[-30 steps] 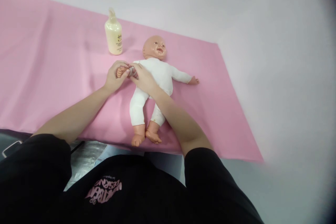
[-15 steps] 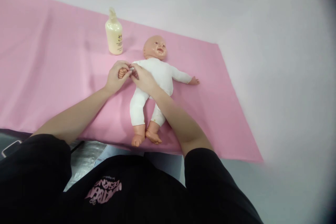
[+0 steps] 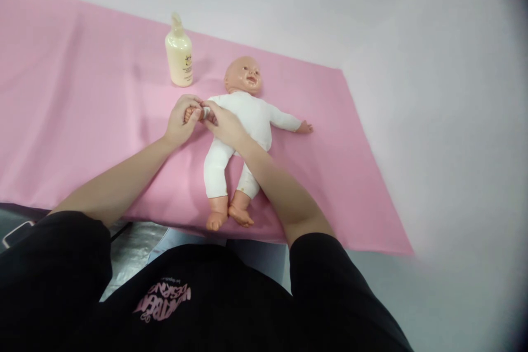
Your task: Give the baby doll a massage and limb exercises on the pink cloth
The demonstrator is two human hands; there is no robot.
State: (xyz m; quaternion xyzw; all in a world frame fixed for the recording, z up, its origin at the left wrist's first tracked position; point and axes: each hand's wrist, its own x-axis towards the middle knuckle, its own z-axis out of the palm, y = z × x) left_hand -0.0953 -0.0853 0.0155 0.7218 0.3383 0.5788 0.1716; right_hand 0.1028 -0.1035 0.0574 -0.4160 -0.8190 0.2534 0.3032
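Note:
A baby doll (image 3: 249, 115) with a white cloth body lies on its back, its head away from me and its feet towards me. My left hand (image 3: 181, 121) is closed around the doll's hand (image 3: 192, 115), with the thumb on top near the wrist. Right beside it, my right hand (image 3: 223, 121) wraps the doll's forearm on the same side, thumb and fingers around the white sleeve. Part of that arm is hidden under my fingers. The doll's other arm (image 3: 286, 120) stretches out to the right on the cloth.
A cream-coloured pump bottle (image 3: 180, 58) stands upright beyond my left hand, left of the doll's head. Pink cloth (image 3: 94, 104) covers the table, whose near edge runs in front of my body. A phone-like object (image 3: 17, 234) shows at the lower left.
My left hand has shifted slightly to the left and its thumb has drawn back, so more of the doll's wrist shows between my hands. The doll's body and the bottle stay put.

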